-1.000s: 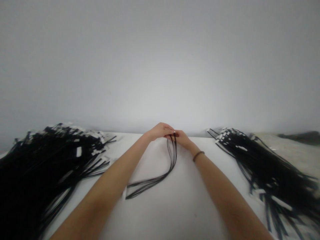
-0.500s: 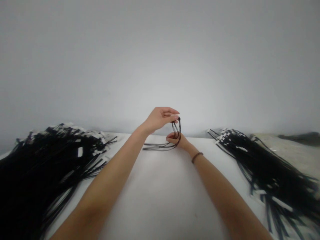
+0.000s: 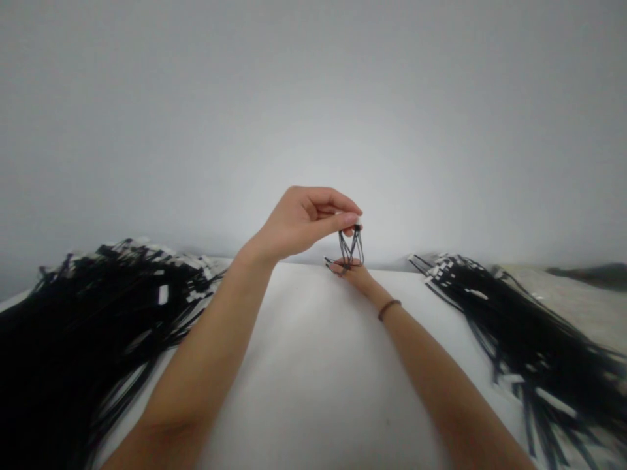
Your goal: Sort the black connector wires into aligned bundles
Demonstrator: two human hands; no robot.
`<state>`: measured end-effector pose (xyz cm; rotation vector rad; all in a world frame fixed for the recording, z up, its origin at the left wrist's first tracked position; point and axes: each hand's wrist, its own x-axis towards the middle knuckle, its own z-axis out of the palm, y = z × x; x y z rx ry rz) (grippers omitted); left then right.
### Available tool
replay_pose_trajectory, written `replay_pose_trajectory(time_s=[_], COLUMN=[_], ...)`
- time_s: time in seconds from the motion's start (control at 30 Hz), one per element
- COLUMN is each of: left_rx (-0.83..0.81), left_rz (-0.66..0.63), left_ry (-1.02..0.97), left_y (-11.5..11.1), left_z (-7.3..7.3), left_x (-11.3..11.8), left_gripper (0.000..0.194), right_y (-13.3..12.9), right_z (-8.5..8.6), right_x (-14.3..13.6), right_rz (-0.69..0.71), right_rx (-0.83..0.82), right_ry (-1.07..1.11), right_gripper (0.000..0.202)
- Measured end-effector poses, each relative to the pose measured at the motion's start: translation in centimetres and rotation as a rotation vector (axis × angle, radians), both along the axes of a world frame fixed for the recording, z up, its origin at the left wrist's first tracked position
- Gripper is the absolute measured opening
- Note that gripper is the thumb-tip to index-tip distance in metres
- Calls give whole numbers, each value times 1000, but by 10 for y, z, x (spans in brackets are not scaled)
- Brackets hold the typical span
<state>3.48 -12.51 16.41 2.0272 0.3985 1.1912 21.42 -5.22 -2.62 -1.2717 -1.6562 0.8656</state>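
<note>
A small bunch of thin black cables (image 3: 351,247) hangs in loops between my two hands. Up high, my left hand (image 3: 313,219) pinches one end between thumb and fingertips, where a small dark connector-like piece and a bit of white show. Lower and farther off, my right hand (image 3: 353,271) is closed around the lower part of the cables, its fingers pointing left. Some cable ends stick out to the left of those fingers. The cables partly cover the right fingers.
A large heap of black cables (image 3: 88,339) with white ends lies on the left of the white table (image 3: 313,385). Another pile of such cables (image 3: 519,326) lies on the right, beside a clear plastic bag (image 3: 573,297). A pale wall (image 3: 313,104) stands behind.
My left hand has risen and come nearer, keeping its pinch on the cable end. The cable tails that stretched left over the table are drawn in toward my right hand.
</note>
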Motion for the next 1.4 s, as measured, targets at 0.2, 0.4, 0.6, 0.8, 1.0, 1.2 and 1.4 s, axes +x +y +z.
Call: replay_pose_trajectory(time_s=[0.2,0.4,0.6,0.8,1.0,1.2,1.4], left_rx=[35,88,229,291,373,273,264], left_rz=[-22,-79,-47,-56,40,155,267], left_ry=[9,38,-3,-205,-452,-533,-627], left_y=[-4,-19,-42,-44,-30,-13,19], left_z=[3,11,16,17,20,24,21], left_x=[-1,-9,-17,-16,-19,-23,-39], left_gripper=[27,15,12,10,10,12,13], right_y=[-1,0,-6,-14,-16,-13,-12], right_z=[-1,-1,10,20,23,21,26], right_x=[-2,1,-2,-4,-9,-16,-10], right_rz=[-52,0,2,116,229,282,491], right_rx=[101,101,34,-14,-5,14,-154], right_ry=[-42,-40,-98,-35,-35,-167,-204], right_gripper=[37,44,50,36,35,35,28])
